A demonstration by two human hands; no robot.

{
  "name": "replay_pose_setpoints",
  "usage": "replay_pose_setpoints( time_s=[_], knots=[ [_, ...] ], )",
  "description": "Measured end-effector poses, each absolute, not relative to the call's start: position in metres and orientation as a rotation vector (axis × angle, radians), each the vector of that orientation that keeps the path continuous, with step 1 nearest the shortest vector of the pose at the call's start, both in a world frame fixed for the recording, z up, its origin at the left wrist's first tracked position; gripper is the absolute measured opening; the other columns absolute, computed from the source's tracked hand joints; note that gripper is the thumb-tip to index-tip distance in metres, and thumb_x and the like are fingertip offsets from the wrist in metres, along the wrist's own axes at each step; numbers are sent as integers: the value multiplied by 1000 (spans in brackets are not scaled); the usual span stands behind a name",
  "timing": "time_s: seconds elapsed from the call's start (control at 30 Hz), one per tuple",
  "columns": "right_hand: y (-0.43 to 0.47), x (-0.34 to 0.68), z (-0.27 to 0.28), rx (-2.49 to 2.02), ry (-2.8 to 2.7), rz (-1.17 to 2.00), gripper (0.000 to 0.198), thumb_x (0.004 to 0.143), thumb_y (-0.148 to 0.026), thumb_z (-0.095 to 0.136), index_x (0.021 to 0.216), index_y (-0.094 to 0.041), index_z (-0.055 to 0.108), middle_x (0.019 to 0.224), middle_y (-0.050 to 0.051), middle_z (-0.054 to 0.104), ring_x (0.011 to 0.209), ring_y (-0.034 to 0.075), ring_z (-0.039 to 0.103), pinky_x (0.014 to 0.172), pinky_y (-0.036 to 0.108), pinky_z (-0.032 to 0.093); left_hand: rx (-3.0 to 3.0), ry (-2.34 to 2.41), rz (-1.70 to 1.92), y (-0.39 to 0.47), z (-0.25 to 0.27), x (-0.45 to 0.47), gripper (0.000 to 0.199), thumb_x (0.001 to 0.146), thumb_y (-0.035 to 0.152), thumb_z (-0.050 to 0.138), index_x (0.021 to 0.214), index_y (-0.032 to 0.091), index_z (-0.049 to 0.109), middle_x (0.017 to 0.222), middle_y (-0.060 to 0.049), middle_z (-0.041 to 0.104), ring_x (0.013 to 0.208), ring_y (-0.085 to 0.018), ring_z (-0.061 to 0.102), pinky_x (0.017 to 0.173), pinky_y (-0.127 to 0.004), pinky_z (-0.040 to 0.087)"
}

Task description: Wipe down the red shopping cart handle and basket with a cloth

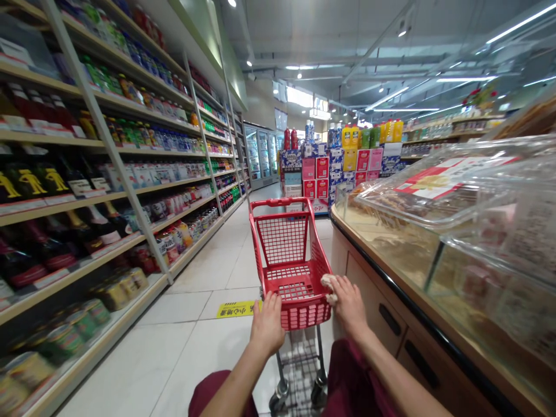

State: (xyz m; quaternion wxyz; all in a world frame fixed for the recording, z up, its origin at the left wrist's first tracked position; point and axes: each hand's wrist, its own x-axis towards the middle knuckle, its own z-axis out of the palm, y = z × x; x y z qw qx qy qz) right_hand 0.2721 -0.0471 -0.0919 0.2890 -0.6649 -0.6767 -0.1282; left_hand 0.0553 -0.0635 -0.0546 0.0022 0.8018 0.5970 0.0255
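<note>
The red shopping cart [320, 260] stands on the pale floor tiles [174, 341], its lower end nearest the person and its tall mesh end, with the handle bar [278, 202], at the far side. Both bare hands are at the near end of the basket. The left hand [267, 327] lies over the near left corner, fingers a little apart and only slightly bent; from here I can't tell whether they close round the rim or merely rest on it. The right hand [347, 301] is at the near right corner, fingers bent down over a crumpled whitish cloth [329, 282], holding it bunched against the rim, with some of it bulging out past the fingertips.

Just left of the left hand, a yellow floor sign [234, 310] lies on the tiles. Shelves [147, 188] of bottles and cans run along the left of the aisle. Close by on the right is a glass-edged counter [382, 249], with clear-lidded packs [452, 179] along it.
</note>
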Motion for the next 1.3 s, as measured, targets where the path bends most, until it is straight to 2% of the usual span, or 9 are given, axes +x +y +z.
replay_pose_setpoints(
  time_s=[0.07,0.23,0.43,0.67,0.83,1.07,1.3],
  knots=[
    [-50,258,-99,-1705,-1801,-361,44,77,-9,40,120,-18,49,125,9,49,120,24,37,96,44,29,2518,1886,81,-65,-55,56,68,66,26,35,132,9,25,141,-8,25,131,-22,13,105,-48,11],
    [-58,216,-110,-1388,-2033,-351,52,75,-2,38,121,-23,48,127,3,48,122,19,35,99,38,28,2529,1878,30,-67,-55,54,69,66,26,35,133,10,23,142,-7,22,132,-21,11,106,-48,10],
    [-57,244,-96,-1732,-1855,-344,43,78,-8,39,118,-18,52,128,10,46,122,24,34,99,43,26,2526,1898,75,-67,-59,54,71,67,27,36,133,9,21,142,-9,21,132,-22,10,105,-50,11],
    [-64,205,-100,-1530,-2057,-281,54,75,-3,36,122,-27,46,130,1,43,125,19,31,101,41,22,2525,1877,43,-68,-59,57,74,64,25,38,134,12,18,144,-6,16,132,-21,7,105,-48,9],
    [-61,246,-95,-1800,-1815,-314,47,76,-7,40,121,-19,48,131,7,42,125,24,30,100,44,23,2524,1871,80,-69,-61,59,75,64,25,38,134,10,19,143,-7,16,132,-22,7,105,-48,11],
    [-69,207,-101,-1497,-2060,-275,57,75,-2,35,125,-28,41,132,3,41,126,19,29,100,42,24,2501,1888,60,-72,-59,63,74,64,24,37,135,13,18,144,-5,14,132,-21,5,106,-46,9],
    [-63,234,-94,-1737,-1855,-276,48,78,-5,36,121,-19,48,131,7,42,125,24,30,99,45,25,2503,1891,37,-72,-59,64,76,64,24,38,135,10,16,144,-7,12,132,-22,3,106,-46,10]
  ],
)
